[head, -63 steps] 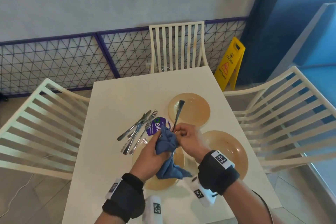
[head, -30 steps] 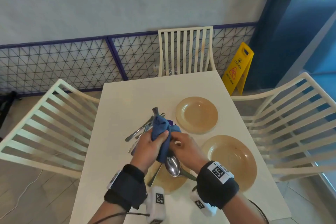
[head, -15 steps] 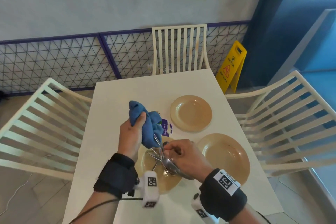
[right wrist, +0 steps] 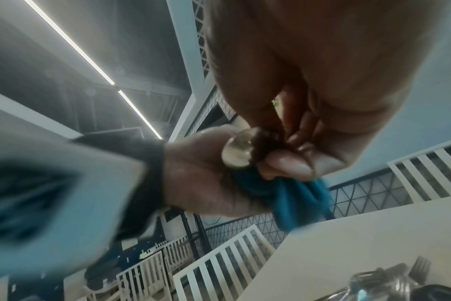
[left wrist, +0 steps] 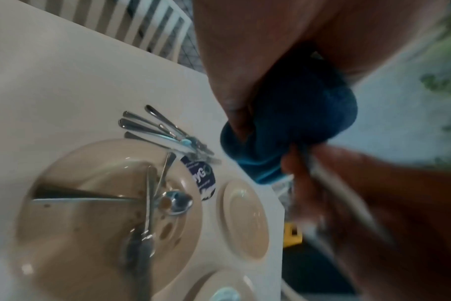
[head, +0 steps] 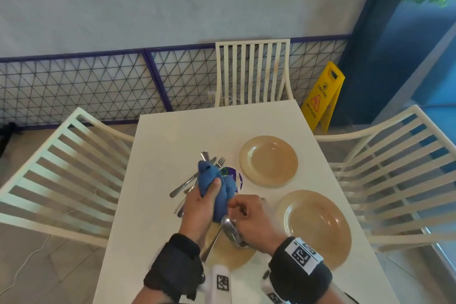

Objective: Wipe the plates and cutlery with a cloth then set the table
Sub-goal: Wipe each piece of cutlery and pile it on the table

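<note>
My left hand [head: 209, 196] grips a bunched blue cloth [head: 213, 186] above the table's middle. The cloth is wrapped round the handle of a spoon [head: 230, 229], and a metal tip shows above it. My right hand [head: 244, 212] pinches that spoon near its bowl [right wrist: 238, 150], right against the cloth [right wrist: 296, 197]. Below both hands lies a tan plate [head: 234, 258] with a knife [head: 211, 244] and another spoon [left wrist: 178, 201] on it. Two more tan plates lie on the table, one far [head: 268, 160] and one at the right [head: 313, 227]. Loose cutlery [head: 183, 186] lies left of the cloth.
A round purple sticker [head: 235, 177] sits on the white table [head: 172, 136] behind the cloth. White slatted chairs stand at the left [head: 61, 168], far [head: 251, 71] and right [head: 394, 175] sides. A yellow caution sign [head: 323, 96] stands on the floor beyond the far right corner.
My right hand has lifted a spoon off the near plate. My left hand has brought the cloth back to the right and closed it round the spoon's handle.
</note>
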A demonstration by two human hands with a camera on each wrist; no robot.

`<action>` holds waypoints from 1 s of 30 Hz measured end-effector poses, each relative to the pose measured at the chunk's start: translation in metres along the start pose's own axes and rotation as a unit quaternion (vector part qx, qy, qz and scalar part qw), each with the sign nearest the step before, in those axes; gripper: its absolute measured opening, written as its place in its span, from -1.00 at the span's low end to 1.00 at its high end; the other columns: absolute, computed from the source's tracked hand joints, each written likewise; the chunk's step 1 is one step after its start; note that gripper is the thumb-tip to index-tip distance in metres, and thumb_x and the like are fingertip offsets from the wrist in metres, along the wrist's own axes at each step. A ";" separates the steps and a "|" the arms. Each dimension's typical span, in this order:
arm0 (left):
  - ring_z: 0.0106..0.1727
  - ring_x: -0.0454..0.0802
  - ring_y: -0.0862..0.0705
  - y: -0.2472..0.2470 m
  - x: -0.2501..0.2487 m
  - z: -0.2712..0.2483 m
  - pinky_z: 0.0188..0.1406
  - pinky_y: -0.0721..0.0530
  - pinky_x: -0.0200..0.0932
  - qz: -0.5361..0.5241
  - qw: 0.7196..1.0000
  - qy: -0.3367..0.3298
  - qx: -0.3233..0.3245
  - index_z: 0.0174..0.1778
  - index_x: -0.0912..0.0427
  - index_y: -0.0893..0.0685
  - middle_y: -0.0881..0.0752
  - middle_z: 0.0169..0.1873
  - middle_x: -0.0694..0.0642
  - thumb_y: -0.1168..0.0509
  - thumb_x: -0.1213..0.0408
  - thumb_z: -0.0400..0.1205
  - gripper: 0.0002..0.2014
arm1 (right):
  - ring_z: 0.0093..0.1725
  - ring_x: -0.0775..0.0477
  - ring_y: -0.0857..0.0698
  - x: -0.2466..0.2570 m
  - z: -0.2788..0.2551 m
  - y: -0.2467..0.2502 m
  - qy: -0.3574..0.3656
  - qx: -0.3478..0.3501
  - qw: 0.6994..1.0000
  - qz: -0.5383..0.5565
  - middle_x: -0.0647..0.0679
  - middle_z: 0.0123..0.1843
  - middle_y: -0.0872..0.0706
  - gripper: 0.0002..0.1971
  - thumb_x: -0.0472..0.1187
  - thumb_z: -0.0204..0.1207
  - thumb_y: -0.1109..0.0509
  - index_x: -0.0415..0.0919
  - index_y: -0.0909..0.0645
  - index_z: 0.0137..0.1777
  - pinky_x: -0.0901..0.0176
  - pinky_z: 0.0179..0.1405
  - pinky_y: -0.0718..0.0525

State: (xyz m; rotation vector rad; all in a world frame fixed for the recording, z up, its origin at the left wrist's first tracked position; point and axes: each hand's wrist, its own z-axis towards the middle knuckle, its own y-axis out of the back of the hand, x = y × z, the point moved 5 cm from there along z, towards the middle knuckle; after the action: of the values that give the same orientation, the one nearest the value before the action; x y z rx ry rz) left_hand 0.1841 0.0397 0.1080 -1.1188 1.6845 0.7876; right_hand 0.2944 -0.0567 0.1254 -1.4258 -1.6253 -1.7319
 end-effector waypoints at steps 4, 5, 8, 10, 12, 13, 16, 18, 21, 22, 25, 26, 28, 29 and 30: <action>0.05 -0.04 -0.86 0.006 0.013 -0.004 0.14 -0.81 -0.01 0.087 0.995 -0.022 0.053 0.06 0.01 -0.78 -0.89 -0.07 0.05 -0.37 0.18 0.72 -0.91 | -0.43 0.19 -0.57 -0.005 0.006 -0.013 -0.022 0.049 0.997 -0.046 0.07 -0.37 -0.70 -0.81 -0.29 0.59 -0.36 -0.16 -0.77 -0.21 0.40 -0.44 -0.52; 0.03 -0.11 -0.85 0.010 0.012 -0.003 0.07 -0.80 -0.15 0.116 0.990 -0.039 0.071 0.05 0.00 -0.78 -0.89 -0.09 0.02 -0.37 0.18 0.72 -0.91 | -0.41 0.20 -0.61 -0.009 0.007 -0.010 -0.031 0.053 0.997 -0.044 0.10 -0.36 -0.72 -0.82 -0.23 0.61 -0.38 -0.11 -0.79 -0.18 0.43 -0.40 -0.54; -0.06 -0.28 -0.80 0.021 0.013 -0.003 -0.11 -0.74 -0.36 0.247 0.956 -0.081 0.138 0.07 -0.04 -0.74 -0.83 -0.14 -0.08 -0.34 0.14 0.73 -0.91 | -0.25 0.14 -0.78 -0.019 0.016 0.006 -0.067 0.015 0.994 0.089 0.07 -0.17 -0.82 -0.88 -0.05 0.64 -0.41 0.02 -0.77 -0.03 0.29 -0.18 -0.74; -0.09 -0.19 -0.78 0.025 0.023 -0.002 -0.02 -0.78 -0.13 0.329 0.922 -0.098 0.179 0.06 -0.03 -0.73 -0.80 -0.15 -0.05 -0.28 0.09 0.72 -0.86 | -0.09 -0.05 -0.83 -0.020 0.027 0.002 -0.080 0.039 0.973 0.213 -0.07 0.01 -0.83 -0.86 0.02 0.64 -0.40 0.04 -0.75 0.08 0.04 -0.04 -0.82; -0.07 -0.11 -0.77 0.027 0.027 -0.003 0.02 -0.78 0.02 0.356 0.907 -0.106 0.198 0.06 -0.03 -0.74 -0.81 -0.14 -0.05 -0.23 0.03 0.65 -0.78 | -0.03 -0.19 -0.81 -0.018 0.038 -0.007 -0.075 0.044 0.964 0.251 -0.18 -0.01 -0.83 -0.86 0.03 0.62 -0.44 0.03 -0.76 0.00 -0.25 0.07 -0.81; -0.08 -0.09 -0.77 0.029 0.028 -0.002 0.01 -0.78 0.04 0.345 0.911 -0.104 0.201 0.05 -0.02 -0.74 -0.81 -0.14 -0.05 -0.23 0.02 0.63 -0.76 | -0.07 -0.22 -0.78 -0.017 0.042 -0.012 -0.070 0.031 0.966 0.247 -0.28 -0.07 -0.80 -0.83 0.02 0.60 -0.46 -0.05 -0.75 -0.09 -0.37 0.07 -0.78; -0.02 -0.03 -0.79 0.033 0.028 0.002 0.00 -0.78 -0.04 0.288 0.930 -0.083 0.212 0.06 0.07 -0.76 -0.81 -0.09 0.04 -0.31 0.14 0.65 -0.82 | -0.21 -0.20 -0.67 -0.019 0.055 -0.017 -0.080 -0.010 0.963 0.258 -0.49 -0.13 -0.72 -0.72 -0.06 0.58 -0.49 -0.27 -0.69 -0.24 -0.42 0.00 -0.73; 0.02 -0.01 -0.81 0.040 0.034 0.003 -0.04 -0.76 -0.14 0.244 0.939 -0.035 0.242 0.07 0.11 -0.74 -0.82 -0.05 0.09 -0.38 0.19 0.58 -0.81 | -0.27 -0.16 -0.66 -0.023 0.066 -0.012 -0.091 -0.037 0.951 0.293 -0.38 -0.21 -0.75 -0.79 -0.19 0.61 -0.47 -0.29 -0.73 -0.22 -0.15 -0.14 -0.75; 0.04 -0.06 -0.82 0.061 0.048 0.010 0.07 -0.78 -0.11 0.204 0.945 0.034 0.253 0.09 0.08 -0.74 -0.84 -0.03 0.05 -0.44 0.12 0.44 -0.69 | -0.30 -0.11 -0.68 -0.026 0.080 -0.012 -0.102 -0.052 0.939 0.325 -0.26 -0.26 -0.75 -0.82 -0.23 0.61 -0.46 -0.38 -0.76 -0.05 0.12 -0.22 -0.74; 0.04 -0.05 -0.83 0.069 0.052 0.017 0.12 -0.79 -0.06 0.210 0.948 0.036 0.235 0.08 0.08 -0.76 -0.85 -0.03 0.06 -0.47 0.16 0.48 -0.74 | -0.30 -0.12 -0.68 -0.027 0.083 -0.017 -0.109 -0.049 0.934 0.336 -0.26 -0.25 -0.75 -0.80 -0.23 0.61 -0.45 -0.42 -0.75 -0.01 0.12 -0.22 -0.74; -0.06 -0.06 -0.83 0.086 0.061 0.036 0.08 -0.79 -0.10 0.268 0.947 0.032 0.172 -0.04 0.06 -0.81 -0.86 -0.14 0.05 -0.48 0.12 0.60 -0.89 | -0.30 -0.11 -0.69 -0.032 0.094 -0.036 -0.126 -0.039 0.929 0.347 -0.26 -0.25 -0.74 -0.77 -0.22 0.63 -0.43 -0.44 -0.73 0.01 0.09 -0.20 -0.74; -0.14 -0.03 -0.83 0.089 0.063 0.038 -0.03 -0.77 -0.14 0.281 0.946 0.035 0.155 -0.11 0.08 -0.80 -0.86 -0.20 0.08 -0.46 0.06 0.63 -0.84 | -0.31 -0.11 -0.68 -0.032 0.099 -0.042 -0.131 -0.040 0.928 0.346 -0.26 -0.26 -0.74 -0.80 -0.22 0.63 -0.43 -0.40 -0.75 -0.03 0.07 -0.19 -0.73; -0.23 0.01 -0.82 0.095 0.070 0.042 -0.18 -0.74 -0.19 0.297 0.944 0.051 0.134 -0.18 0.16 -0.79 -0.85 -0.27 0.14 -0.41 0.01 0.66 -0.72 | -0.34 -0.08 -0.66 -0.034 0.113 -0.054 -0.146 -0.045 0.929 0.338 -0.26 -0.29 -0.73 -0.81 -0.23 0.63 -0.44 -0.37 -0.75 -0.10 0.09 -0.21 -0.71; -0.22 0.00 -0.82 0.099 0.073 0.044 -0.19 -0.73 -0.21 0.304 0.941 0.060 0.135 -0.15 0.18 -0.79 -0.85 -0.26 0.14 -0.40 0.03 0.67 -0.73 | -0.38 -0.05 -0.64 -0.037 0.121 -0.061 -0.160 -0.046 0.928 0.335 -0.23 -0.33 -0.72 -0.81 -0.25 0.63 -0.44 -0.40 -0.73 -0.11 0.12 -0.24 -0.71; -0.19 -0.04 -0.81 0.104 0.078 0.047 -0.15 -0.73 -0.23 0.313 0.937 0.066 0.143 -0.10 0.18 -0.79 -0.85 -0.23 0.11 -0.39 0.07 0.68 -0.77 | -0.41 -0.03 -0.61 -0.041 0.128 -0.070 -0.174 -0.046 0.925 0.336 -0.19 -0.37 -0.69 -0.82 -0.27 0.64 -0.43 -0.41 -0.71 -0.11 0.15 -0.29 -0.70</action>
State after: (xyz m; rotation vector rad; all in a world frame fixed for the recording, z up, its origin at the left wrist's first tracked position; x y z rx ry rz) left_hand 0.0925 0.0947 0.0202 -0.4302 2.2266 0.8234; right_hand 0.3071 0.0625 0.0322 -2.1105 -0.9985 -1.2078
